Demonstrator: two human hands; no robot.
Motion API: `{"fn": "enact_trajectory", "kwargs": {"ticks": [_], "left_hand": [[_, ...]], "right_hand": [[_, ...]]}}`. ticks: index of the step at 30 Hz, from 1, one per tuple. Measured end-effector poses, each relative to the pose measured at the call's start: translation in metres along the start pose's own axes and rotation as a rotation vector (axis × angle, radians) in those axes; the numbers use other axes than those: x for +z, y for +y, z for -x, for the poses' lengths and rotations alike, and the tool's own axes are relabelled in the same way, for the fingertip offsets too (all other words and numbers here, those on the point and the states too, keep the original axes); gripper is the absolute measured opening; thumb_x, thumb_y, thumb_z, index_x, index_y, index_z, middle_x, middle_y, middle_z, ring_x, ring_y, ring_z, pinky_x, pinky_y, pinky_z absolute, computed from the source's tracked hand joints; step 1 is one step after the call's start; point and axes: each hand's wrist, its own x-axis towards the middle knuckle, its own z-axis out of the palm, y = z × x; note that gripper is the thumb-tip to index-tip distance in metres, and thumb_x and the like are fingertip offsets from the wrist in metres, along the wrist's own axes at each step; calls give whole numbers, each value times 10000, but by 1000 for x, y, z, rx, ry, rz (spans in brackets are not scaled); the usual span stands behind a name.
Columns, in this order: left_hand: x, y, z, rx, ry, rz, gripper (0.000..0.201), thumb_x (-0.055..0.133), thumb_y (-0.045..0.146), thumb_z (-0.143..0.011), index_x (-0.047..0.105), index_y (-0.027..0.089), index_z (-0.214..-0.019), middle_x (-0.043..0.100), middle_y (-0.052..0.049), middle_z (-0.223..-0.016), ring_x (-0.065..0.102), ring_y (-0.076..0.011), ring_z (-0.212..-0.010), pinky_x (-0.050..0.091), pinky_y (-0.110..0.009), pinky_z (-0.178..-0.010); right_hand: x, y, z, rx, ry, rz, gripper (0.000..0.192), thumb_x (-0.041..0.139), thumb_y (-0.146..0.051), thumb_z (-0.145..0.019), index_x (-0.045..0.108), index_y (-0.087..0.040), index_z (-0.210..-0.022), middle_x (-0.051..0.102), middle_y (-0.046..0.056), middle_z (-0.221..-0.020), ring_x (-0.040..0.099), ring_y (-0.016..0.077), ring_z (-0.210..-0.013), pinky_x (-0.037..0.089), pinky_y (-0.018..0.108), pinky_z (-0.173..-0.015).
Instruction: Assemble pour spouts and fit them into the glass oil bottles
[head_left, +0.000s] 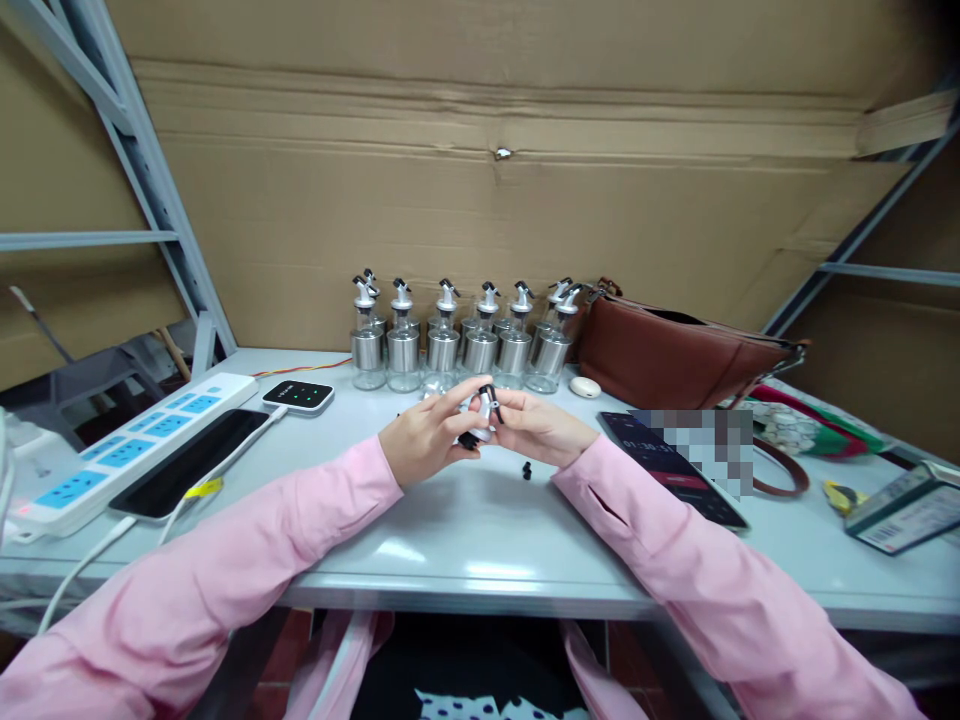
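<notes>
Over the middle of the table, my left hand (429, 436) and my right hand (534, 424) meet around a white and black pour spout (484, 408). Fingers of both hands are closed on it, and they hide part of its body. Its black tip points up between my fingertips. A small black piece (527, 470) lies on the table just below my right hand. Beyond my hands stand several glass bottles with steel sleeves (442, 350), each topped with a similar white and black spout.
On the left lie a power strip (142, 450), a black phone (199, 465) and a small device (298, 396) with a cable. At right are a brown bag (675, 345), a tablet (667, 465), a white round case (585, 387) and a box (907, 510). Cardboard (495, 220) walls the back.
</notes>
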Motion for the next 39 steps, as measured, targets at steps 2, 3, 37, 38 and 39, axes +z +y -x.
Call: {"fn": "enact_trajectory", "kwargs": {"ticks": [2, 3, 37, 38, 39], "left_hand": [[-1, 0, 0, 1, -4, 5, 285, 461, 325, -895, 341, 203, -1122, 459, -223, -1273, 512, -251, -1178, 533, -378, -815], [-1, 0, 0, 4, -2, 6, 289, 468, 332, -891, 344, 204, -1117, 460, -221, -1269, 517, -252, -1170, 536, -377, -809], [-22, -28, -12, -170, -47, -162, 449, 340, 502, -905, 351, 164, -1201, 498, -189, -1249, 481, -254, -1186, 421, -391, -888], [-27, -38, -14, -255, -9, -199, 397, 357, 438, -913, 357, 160, -1198, 494, -184, -1256, 469, -254, -1197, 410, -398, -906], [-31, -50, -18, -351, 28, -252, 353, 391, 373, -904, 369, 159, -1184, 503, -172, -1245, 476, -253, -1185, 402, -405, -920]], "right_hand": [[2, -1, 0, 2, 5, 10, 334, 793, -367, -605, 665, -168, -840, 615, 3, -773, 545, 110, -700, 454, 299, -730], [2, -2, 0, 3, 4, 15, 333, 795, -368, -602, 667, -164, -831, 616, 5, -766, 545, 110, -699, 451, 300, -734], [10, -10, -6, -91, 193, -240, 196, 621, -335, -748, 558, -156, -696, 575, -2, -716, 548, 105, -653, 456, 227, -573], [9, -12, -6, -89, 217, -269, 198, 608, -323, -744, 529, -158, -669, 547, -16, -668, 524, 88, -592, 419, 198, -508], [8, -14, -6, -90, 243, -288, 205, 599, -314, -736, 500, -160, -644, 510, -32, -614, 486, 71, -525, 363, 175, -444]]}}
